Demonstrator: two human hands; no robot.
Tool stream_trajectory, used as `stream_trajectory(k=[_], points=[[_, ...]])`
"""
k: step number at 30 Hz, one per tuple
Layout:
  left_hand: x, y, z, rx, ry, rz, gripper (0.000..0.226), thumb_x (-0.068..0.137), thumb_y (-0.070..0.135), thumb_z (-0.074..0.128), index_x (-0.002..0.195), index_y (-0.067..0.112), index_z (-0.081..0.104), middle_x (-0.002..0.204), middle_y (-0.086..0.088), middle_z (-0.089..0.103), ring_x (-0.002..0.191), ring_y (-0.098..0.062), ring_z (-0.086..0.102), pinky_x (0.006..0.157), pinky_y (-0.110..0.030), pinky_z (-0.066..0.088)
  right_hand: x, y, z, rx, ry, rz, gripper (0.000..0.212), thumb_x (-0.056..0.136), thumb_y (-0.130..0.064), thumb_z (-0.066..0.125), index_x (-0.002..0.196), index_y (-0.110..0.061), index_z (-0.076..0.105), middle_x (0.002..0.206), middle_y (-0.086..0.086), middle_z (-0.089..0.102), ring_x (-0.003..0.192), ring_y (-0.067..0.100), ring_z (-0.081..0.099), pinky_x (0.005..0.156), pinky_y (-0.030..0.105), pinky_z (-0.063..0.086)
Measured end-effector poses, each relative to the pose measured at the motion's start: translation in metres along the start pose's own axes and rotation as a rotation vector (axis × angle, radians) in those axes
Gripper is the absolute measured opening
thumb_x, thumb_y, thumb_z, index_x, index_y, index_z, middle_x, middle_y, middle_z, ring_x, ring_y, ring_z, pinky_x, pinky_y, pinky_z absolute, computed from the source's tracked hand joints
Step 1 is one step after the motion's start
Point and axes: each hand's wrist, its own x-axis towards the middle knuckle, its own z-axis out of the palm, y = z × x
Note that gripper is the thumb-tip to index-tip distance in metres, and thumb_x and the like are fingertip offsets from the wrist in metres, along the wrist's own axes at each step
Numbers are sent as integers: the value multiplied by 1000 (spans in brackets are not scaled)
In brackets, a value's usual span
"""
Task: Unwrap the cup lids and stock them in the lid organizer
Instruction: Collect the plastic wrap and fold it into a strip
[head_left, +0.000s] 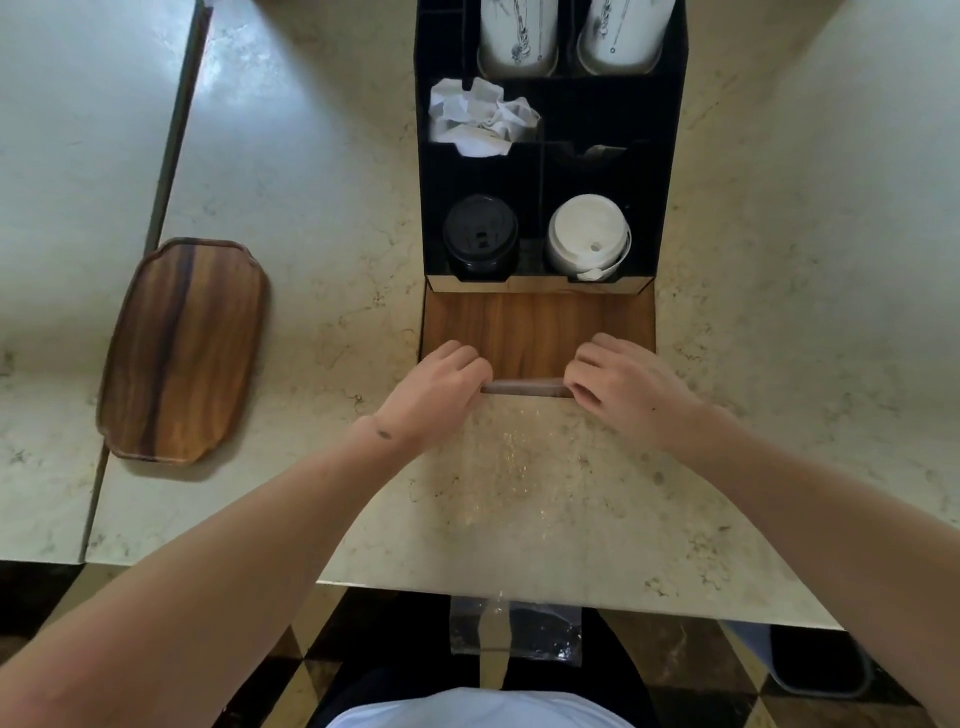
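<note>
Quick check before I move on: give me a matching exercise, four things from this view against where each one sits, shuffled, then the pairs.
Things:
1. black lids
2. white lids
3. wooden tray
4. crumpled paper

Places:
A. on the counter, left of the organizer
B. front right compartment
C. front left compartment
D. middle left compartment, behind the black lids

Pairs: 1-C, 2-B, 3-A, 4-D
</note>
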Motion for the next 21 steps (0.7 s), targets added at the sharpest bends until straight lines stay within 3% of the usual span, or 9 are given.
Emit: stream_trajectory(k=[5,9,13,16,19,21], points=[[-7,-7,2,73,6,66,12,86,-9,69,94,-3,76,95,-16,70,86,-33,63,76,-43,59,-11,0,7,-29,-3,-37,11,92,-11,66,97,-8,76,96,6,64,86,24,58,70,40,52],[-15,-3,3,44,3,14,14,91,9,68,95,1,79,105,-14,68,92,-30,60,83,-42,57,-17,-5,9,-2,5,44,22,98,-25,62,106,-13,78,107,4,62,91,19,56,74,39,52],[-8,9,1,7,19,-136,21,95,18,67,87,4,81,111,-14,69,99,-31,58,87,-43,55,-6,-15,5,103,3,235,11,92,-26,71,90,-17,78,99,-4,63,90,16,54,79,34,52],[3,16,0,-45,2,-258,18,94,16,68,86,3,76,103,-11,65,99,-29,53,86,-41,52,7,-15,1,199,-59,374,8,87,-18,76,82,-22,71,94,-9,60,91,12,52,79,29,49],[13,16,0,-88,-27,-372,8,94,17,69,97,10,71,96,-2,59,97,-22,50,82,-34,48,18,-13,-3,252,-161,430,14,88,-17,74,100,-22,68,94,-8,64,90,13,59,77,29,50],[18,15,0,-95,-47,-409,18,93,17,70,111,14,69,95,5,56,95,-18,48,80,-29,43,23,-13,-5,245,-214,443,19,90,-19,72,108,-21,66,95,-8,63,90,13,58,77,31,51]])
